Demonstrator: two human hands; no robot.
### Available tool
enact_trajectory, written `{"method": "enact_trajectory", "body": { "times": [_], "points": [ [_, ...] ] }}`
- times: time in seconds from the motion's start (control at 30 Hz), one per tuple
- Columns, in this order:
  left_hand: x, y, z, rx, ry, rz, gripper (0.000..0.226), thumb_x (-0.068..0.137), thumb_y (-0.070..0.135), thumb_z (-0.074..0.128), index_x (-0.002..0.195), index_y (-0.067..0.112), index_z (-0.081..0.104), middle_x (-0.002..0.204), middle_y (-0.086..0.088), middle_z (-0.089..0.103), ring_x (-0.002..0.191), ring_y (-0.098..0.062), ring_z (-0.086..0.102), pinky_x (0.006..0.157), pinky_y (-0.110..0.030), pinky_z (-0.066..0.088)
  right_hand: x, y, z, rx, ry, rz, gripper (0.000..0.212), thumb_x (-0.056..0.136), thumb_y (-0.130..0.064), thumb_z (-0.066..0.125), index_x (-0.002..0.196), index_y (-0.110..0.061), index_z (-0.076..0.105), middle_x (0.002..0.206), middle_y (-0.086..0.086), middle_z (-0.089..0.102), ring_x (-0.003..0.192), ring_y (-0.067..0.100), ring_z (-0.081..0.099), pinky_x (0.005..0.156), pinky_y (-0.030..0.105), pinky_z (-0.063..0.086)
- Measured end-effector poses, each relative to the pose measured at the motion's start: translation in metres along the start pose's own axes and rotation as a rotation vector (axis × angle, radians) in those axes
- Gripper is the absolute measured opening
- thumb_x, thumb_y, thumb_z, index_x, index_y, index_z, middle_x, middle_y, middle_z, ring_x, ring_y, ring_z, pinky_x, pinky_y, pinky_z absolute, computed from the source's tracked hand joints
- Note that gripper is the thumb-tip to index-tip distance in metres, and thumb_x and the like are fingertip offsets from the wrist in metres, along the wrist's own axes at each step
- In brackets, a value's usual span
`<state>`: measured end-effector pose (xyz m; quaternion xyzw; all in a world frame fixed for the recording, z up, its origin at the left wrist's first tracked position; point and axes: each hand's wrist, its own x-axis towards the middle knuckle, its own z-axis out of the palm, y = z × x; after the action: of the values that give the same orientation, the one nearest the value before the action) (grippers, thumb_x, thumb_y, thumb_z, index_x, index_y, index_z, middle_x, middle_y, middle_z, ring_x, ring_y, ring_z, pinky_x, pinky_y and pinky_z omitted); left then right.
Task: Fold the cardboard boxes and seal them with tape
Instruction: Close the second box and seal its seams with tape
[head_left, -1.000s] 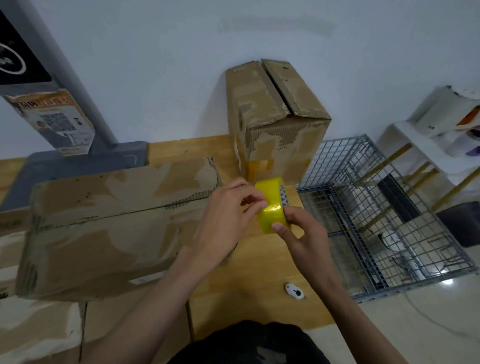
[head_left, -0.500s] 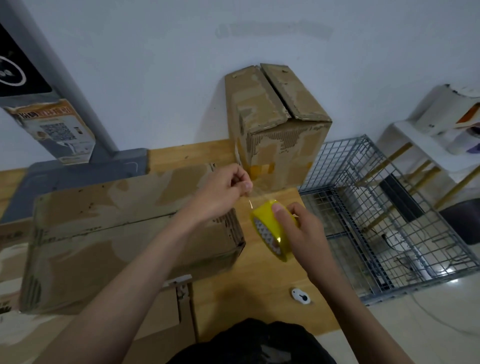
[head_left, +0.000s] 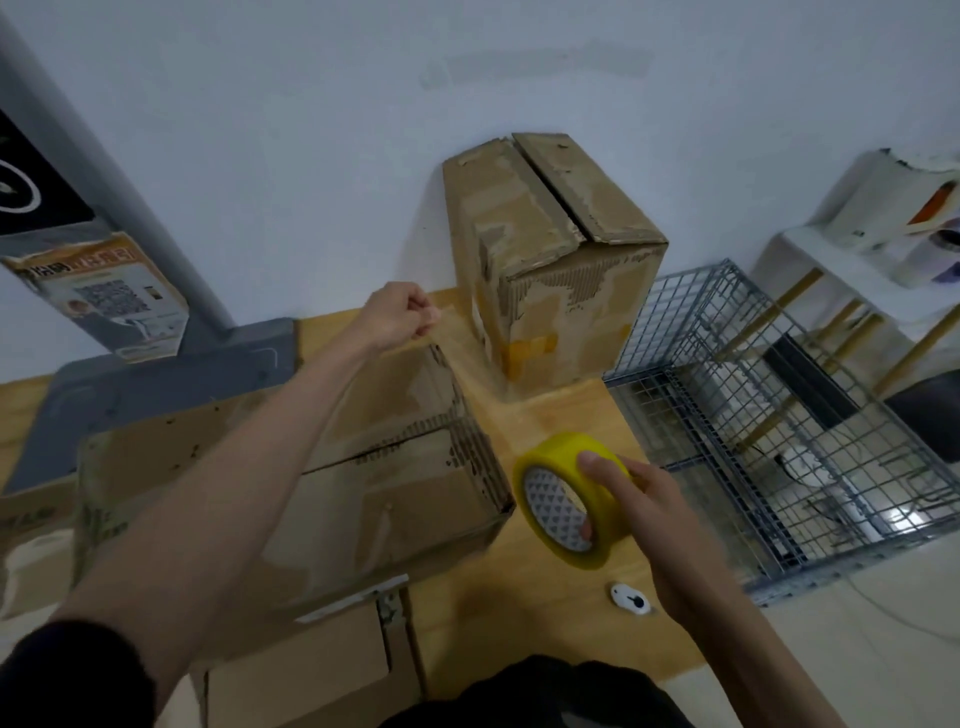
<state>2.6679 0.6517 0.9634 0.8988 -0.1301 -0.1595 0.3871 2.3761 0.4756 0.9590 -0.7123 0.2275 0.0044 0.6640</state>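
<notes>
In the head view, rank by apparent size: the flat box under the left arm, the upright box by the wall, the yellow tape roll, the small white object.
1. flat box
2. upright box, farther away, so unsure
3. tape roll
4. small white object

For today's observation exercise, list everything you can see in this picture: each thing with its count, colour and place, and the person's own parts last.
Tape roll: one, yellow, in the right hand.
Tape strip: one, clear, stretched from roll to left hand.
Flat box: one, brown, on the table's left.
Upright box: one, brown, by the wall.
Table: one, wooden.
Wire cage: one, grey, right of the table.
Small device: one, white, near table edge.
Left hand: pinches the strip's end.
Right hand: grips the roll.
</notes>
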Motion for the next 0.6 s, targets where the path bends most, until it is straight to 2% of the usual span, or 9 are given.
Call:
{"method": "enact_trajectory", "body": {
  "times": [0.13,0.23,0.33,0.4,0.5,0.6],
  "points": [
    [0.01,-0.01,0.005,-0.076,-0.08,-0.007,0.015,0.1,0.017,0.061,0.087,0.01,0.058,0.085,-0.008,0.063,0.085,-0.022,0.061,0.079,-0.028,0.052,0.009,-0.004,0.014,-0.032,0.026,0.019,0.025,0.098,-0.039,0.059,0.09,-0.021,0.074,0.082,0.004,0.075,0.067,0.011,0.071,0.059,0.023,0.055],
    [0.014,-0.014,-0.001,-0.132,-0.133,-0.029,0.02,0.091,0.023,0.074,0.085,0.011,0.059,0.084,-0.005,0.063,0.08,-0.017,0.06,0.079,-0.027,0.052,0.015,-0.01,0.023,-0.039,0.012,0.035,0.023,0.099,-0.036,0.057,0.087,-0.022,0.071,0.077,0.003,0.074,0.059,0.006,0.069,0.052,0.016,0.051],
    [0.019,-0.021,0.0,-0.084,-0.134,-0.025,0.025,0.08,0.02,0.084,0.08,0.013,0.06,0.078,-0.003,0.064,0.077,-0.016,0.059,0.079,-0.031,0.052,0.021,-0.014,0.028,-0.06,-0.013,0.059,0.021,0.1,-0.032,0.056,0.085,-0.024,0.069,0.088,0.006,0.074,0.058,-0.001,0.066,0.052,0.014,0.049],
    [0.024,-0.023,0.003,-0.034,-0.122,-0.009,0.028,0.076,0.021,0.088,0.077,0.014,0.06,0.075,-0.002,0.063,0.076,-0.017,0.059,0.077,-0.033,0.05,0.023,-0.015,0.03,-0.078,-0.026,0.072,0.021,0.099,-0.034,0.057,0.089,-0.022,0.071,0.091,0.009,0.074,0.064,0.004,0.069,0.056,0.018,0.052],
    [0.027,-0.024,0.008,0.011,-0.1,0.006,0.032,0.073,0.022,0.089,0.075,0.017,0.057,0.073,0.002,0.059,0.07,-0.012,0.053,0.066,-0.025,0.042,0.026,-0.013,0.031,-0.119,-0.007,0.092,0.026,0.097,-0.041,0.058,0.094,-0.019,0.074,0.093,0.007,0.075,0.085,0.02,0.071,0.073,0.037,0.058],
    [0.028,-0.027,0.011,0.019,-0.111,0.017,0.034,0.072,0.023,0.09,0.076,0.018,0.057,0.075,0.003,0.058,0.071,-0.011,0.051,0.062,-0.024,0.039,0.027,-0.01,0.03,-0.131,-0.012,0.111,0.032,0.096,-0.045,0.059,0.1,-0.017,0.074,0.094,0.007,0.075,0.088,0.024,0.072,0.081,0.045,0.058]
  ]
}}
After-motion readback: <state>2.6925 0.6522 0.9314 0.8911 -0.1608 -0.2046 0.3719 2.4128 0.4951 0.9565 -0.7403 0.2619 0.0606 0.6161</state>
